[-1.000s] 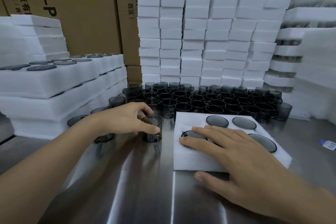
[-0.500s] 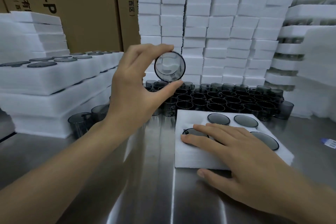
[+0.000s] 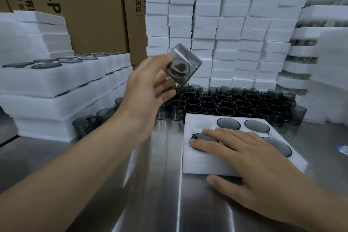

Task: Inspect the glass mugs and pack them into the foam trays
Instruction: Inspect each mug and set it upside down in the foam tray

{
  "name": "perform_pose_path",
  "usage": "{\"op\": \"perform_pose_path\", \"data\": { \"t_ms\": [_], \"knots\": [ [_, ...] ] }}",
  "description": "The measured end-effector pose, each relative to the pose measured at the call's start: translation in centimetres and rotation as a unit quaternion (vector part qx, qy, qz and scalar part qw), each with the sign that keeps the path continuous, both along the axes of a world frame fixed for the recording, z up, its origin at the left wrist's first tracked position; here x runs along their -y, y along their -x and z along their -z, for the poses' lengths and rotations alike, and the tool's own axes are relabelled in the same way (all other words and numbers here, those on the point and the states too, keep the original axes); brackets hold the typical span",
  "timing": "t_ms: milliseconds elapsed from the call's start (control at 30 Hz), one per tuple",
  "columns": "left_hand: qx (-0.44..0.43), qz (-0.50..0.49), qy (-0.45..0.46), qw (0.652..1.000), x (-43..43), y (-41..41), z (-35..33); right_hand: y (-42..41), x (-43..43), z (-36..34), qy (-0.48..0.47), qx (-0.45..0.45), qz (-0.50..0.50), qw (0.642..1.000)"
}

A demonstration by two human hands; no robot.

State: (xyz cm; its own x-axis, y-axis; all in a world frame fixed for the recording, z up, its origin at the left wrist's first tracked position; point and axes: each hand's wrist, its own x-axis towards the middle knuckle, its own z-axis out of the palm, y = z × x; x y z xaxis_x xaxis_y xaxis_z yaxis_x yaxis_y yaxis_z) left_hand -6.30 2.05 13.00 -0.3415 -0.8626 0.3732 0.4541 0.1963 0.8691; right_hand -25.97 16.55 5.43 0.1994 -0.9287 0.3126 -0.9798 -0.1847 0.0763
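My left hand (image 3: 148,88) is raised over the table and pinches a smoky glass mug (image 3: 183,65) at its fingertips. The mug is tilted and blurred by motion. My right hand (image 3: 244,152) lies flat with straight fingers on a white foam tray (image 3: 197,165) on the steel table. Several of the tray's round holes hold mugs, such as one (image 3: 228,123) at the back. The back-left hole (image 3: 203,124) is empty. A dense group of loose mugs (image 3: 235,103) stands behind the tray.
Stacked foam trays filled with mugs (image 3: 56,81) stand at the left, with a few loose mugs (image 3: 84,124) in front. Cardboard boxes (image 3: 84,5) and a wall of white foam blocks (image 3: 226,24) close the back. A small blue-and-white label (image 3: 341,149) lies at the right.
My left hand lifted a mug off the table, held its mouth toward me, and has now turned it to a tilt. My right hand stayed on the tray.
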Motion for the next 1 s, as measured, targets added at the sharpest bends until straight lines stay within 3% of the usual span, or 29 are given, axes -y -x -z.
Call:
{"op": "perform_pose_path", "data": {
  "t_ms": [100,200,1000],
  "knots": [
    [-0.056,0.173,-0.172,0.968,0.31,-0.44,-0.07,-0.03,-0.03,-0.01,0.003,0.003,0.003,1.000],
    [-0.099,0.255,-0.233,0.933,0.21,-0.75,-0.18,-0.10,-0.05,-0.06,0.000,0.006,0.007,1.000],
    [-0.108,0.320,-0.230,0.913,-0.02,-0.67,-0.22,0.09,0.11,-0.15,0.012,0.005,-0.012,1.000]
  ]
}}
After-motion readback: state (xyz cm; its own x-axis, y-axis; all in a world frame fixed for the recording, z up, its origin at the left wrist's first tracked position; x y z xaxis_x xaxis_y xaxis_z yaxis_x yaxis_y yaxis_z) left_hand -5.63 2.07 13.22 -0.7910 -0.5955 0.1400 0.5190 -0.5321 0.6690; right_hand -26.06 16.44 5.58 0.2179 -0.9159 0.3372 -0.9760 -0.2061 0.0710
